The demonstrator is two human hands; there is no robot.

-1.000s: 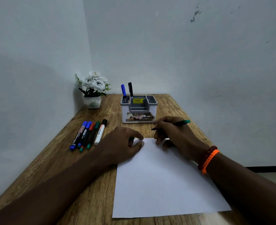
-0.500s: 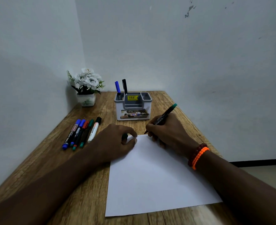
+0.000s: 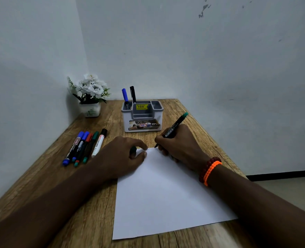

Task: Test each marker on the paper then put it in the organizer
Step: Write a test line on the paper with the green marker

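Observation:
My right hand point(image 3: 179, 144) grips a black marker with a green end point(image 3: 175, 125), its tip touching the top edge of the white paper point(image 3: 162, 194). Resting on the paper's top left corner, my left hand point(image 3: 123, 156) is curled around the marker's green cap point(image 3: 133, 150). A faint scribble shows along the paper's top edge. The grey and white organizer point(image 3: 142, 120) stands behind the hands, with a blue marker point(image 3: 124, 96) and a black marker point(image 3: 132, 93) upright in its left compartment. Several markers point(image 3: 84, 146) lie side by side on the table to the left.
A white pot of white flowers point(image 3: 90, 97) stands in the back left corner of the wooden table point(image 3: 40, 185). Walls close off the table at the left and back. The table's right edge drops to the floor.
My right hand has tilted the marker upright and brought its tip down onto the paper's top edge. My left hand has stayed on the corner with the cap.

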